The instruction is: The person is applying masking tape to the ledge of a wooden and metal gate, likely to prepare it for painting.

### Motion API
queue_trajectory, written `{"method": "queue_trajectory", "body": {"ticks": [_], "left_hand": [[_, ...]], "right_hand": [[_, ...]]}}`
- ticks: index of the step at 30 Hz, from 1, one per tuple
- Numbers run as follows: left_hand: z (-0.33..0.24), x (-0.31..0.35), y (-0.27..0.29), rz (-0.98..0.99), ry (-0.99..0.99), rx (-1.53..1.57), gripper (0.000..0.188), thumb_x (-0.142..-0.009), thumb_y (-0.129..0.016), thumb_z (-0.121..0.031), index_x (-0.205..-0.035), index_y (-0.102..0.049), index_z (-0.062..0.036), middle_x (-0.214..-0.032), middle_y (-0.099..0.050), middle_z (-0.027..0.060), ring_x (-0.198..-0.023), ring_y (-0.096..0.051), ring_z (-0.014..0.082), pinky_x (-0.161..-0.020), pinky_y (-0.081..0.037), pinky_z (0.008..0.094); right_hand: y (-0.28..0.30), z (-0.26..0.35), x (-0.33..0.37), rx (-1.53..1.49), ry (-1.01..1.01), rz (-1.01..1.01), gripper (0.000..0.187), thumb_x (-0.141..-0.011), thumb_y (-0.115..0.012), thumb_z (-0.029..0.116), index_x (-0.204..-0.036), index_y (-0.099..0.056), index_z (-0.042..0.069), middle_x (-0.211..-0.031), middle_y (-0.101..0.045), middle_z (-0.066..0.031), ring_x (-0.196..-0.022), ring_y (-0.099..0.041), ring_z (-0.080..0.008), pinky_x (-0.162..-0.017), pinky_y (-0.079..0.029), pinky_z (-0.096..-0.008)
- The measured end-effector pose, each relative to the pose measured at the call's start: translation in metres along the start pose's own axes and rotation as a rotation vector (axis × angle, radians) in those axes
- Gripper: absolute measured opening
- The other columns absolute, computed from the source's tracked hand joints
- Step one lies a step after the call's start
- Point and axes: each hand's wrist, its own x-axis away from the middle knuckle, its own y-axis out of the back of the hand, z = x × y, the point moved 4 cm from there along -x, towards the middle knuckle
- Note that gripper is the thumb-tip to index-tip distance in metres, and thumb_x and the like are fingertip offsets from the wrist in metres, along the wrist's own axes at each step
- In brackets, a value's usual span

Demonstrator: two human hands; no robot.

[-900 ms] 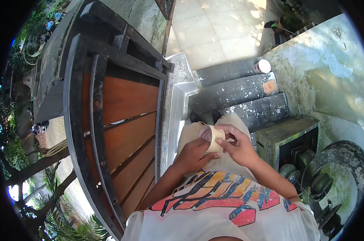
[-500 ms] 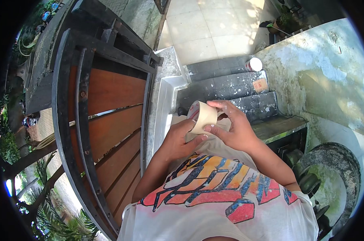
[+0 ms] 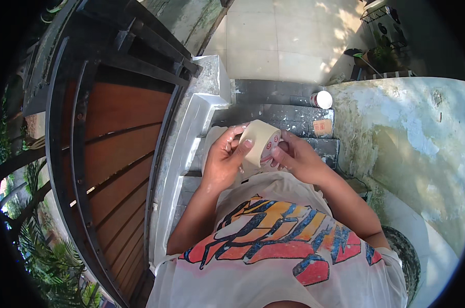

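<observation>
A wide roll of cream masking tape (image 3: 259, 141) is held up in front of my body, tilted so that its printed inner ring faces right. My left hand (image 3: 223, 160) grips its left side, the thumb lying on the outer face. From the other side my right hand (image 3: 300, 158) has its fingers and thumb at the ring's edge, and some fingertips are hidden by the roll. Whitish smears show on my left fingers.
Dark paint-spotted steps (image 3: 273, 110) lie beyond my hands. On them are a white-lidded tub (image 3: 323, 99) and a flat brown carton (image 3: 323, 127). A metal gate with brown slats (image 3: 124, 108) stands left, a stained wall (image 3: 412, 128) right.
The tape roll has been turned, so its inner ring now faces right instead of left. My left fingers have shifted up along it. The view has swung to the right.
</observation>
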Motion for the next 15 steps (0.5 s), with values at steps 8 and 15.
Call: {"method": "queue_trajectory", "body": {"ticks": [8, 15], "left_hand": [[0.015, -0.026, -0.005, 0.144, -0.287, -0.044, 0.030, -0.106, -0.052, -0.025, -0.120, -0.061, -0.0007, -0.105, -0.068, 0.0080, -0.100, -0.060, 0.0146, -0.086, -0.049, 0.0329], [0.066, -0.078, 0.030, -0.088, -0.297, -0.529, 0.030, -0.097, -0.060, -0.032, -0.108, -0.067, -0.0047, -0.091, -0.069, 0.0193, -0.084, -0.068, 0.0376, -0.075, -0.052, 0.0430]], "right_hand": [[0.015, -0.004, -0.057, -0.137, -0.163, 0.040, 0.031, -0.107, -0.046, 0.021, -0.096, -0.063, -0.003, -0.074, -0.065, -0.0050, -0.061, -0.061, -0.0110, -0.059, -0.052, -0.0267], [0.042, 0.018, -0.119, 0.704, 0.396, -0.046, 0.035, -0.091, -0.069, 0.012, -0.123, -0.060, 0.001, -0.106, -0.067, -0.0160, -0.095, -0.067, -0.0269, -0.080, -0.054, -0.0350]]}}
